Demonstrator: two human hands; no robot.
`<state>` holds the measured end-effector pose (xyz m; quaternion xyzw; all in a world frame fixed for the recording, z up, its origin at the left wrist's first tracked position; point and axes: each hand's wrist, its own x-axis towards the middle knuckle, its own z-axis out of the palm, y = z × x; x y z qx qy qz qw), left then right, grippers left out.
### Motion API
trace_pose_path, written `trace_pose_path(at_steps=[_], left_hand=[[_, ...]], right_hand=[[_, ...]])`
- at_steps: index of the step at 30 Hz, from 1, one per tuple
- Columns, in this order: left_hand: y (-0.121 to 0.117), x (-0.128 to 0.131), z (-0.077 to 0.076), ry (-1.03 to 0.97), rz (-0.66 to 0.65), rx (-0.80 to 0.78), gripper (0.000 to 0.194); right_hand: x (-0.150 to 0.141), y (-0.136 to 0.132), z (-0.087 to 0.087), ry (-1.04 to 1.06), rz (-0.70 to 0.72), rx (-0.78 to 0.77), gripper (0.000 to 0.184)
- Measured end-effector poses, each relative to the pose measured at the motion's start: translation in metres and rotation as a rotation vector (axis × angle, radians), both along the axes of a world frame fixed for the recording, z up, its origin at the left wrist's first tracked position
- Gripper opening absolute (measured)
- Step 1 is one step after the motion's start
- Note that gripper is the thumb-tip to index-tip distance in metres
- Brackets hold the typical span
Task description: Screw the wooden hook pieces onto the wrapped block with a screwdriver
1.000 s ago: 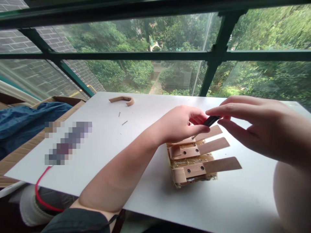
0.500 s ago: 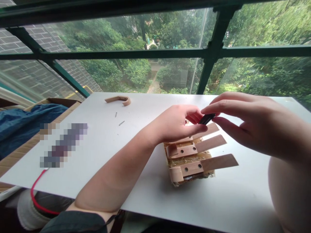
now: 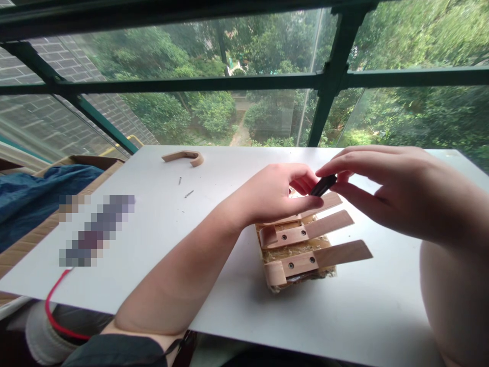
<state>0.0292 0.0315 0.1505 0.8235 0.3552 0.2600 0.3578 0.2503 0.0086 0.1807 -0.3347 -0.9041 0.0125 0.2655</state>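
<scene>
Between my hands is a black-handled tool, seemingly a screwdriver [image 3: 323, 186], tilted over a wooden hook strip; its lower end is hidden. My left hand [image 3: 284, 191] is closed around the lower part, thumb against the handle. The thumb and fingers of my right hand [image 3: 378, 188] pinch the upper end. Beneath my left hand lies a block wrapped in clear film or tape [image 3: 294, 253]. On it are curved wooden strips, the nearest strip [image 3: 321, 260] and a middle strip [image 3: 309, 232] each showing two dark screws. A farther strip [image 3: 328, 204] is partly covered by my left hand.
A loose curved wooden piece [image 3: 185, 157] lies at the back of the white table [image 3: 214, 311]. Two loose screws [image 3: 189, 193] lie nearer. At left are a blurred-out object [image 3: 99, 229] with a red cord [image 3: 53, 316], and a cardboard box [image 3: 34, 237] holding blue cloth.
The view has shifted slightly, so everything on the table sits a little farther left. Both hands keep their hold on the screwdriver, and the handle's angle differs slightly.
</scene>
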Motion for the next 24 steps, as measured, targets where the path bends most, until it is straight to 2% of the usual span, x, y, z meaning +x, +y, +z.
trace_pose_path(at_steps=[6,17,20,24], left_hand=[[0.000,0.001,-0.004,-0.012,-0.002,-0.016,0.019],[0.002,0.004,-0.007,-0.006,0.016,0.001,0.017],[0.003,0.003,-0.007,-0.017,0.004,-0.021,0.016],[0.004,0.001,-0.006,-0.028,-0.017,-0.038,0.015]], right_hand=[[-0.001,0.005,-0.003,-0.032,-0.026,0.014,0.011],[-0.014,0.005,-0.007,0.008,-0.128,-0.021,0.011],[-0.013,0.004,-0.006,0.008,-0.084,-0.023,0.014],[-0.006,0.003,-0.003,0.019,0.048,-0.033,0.023]])
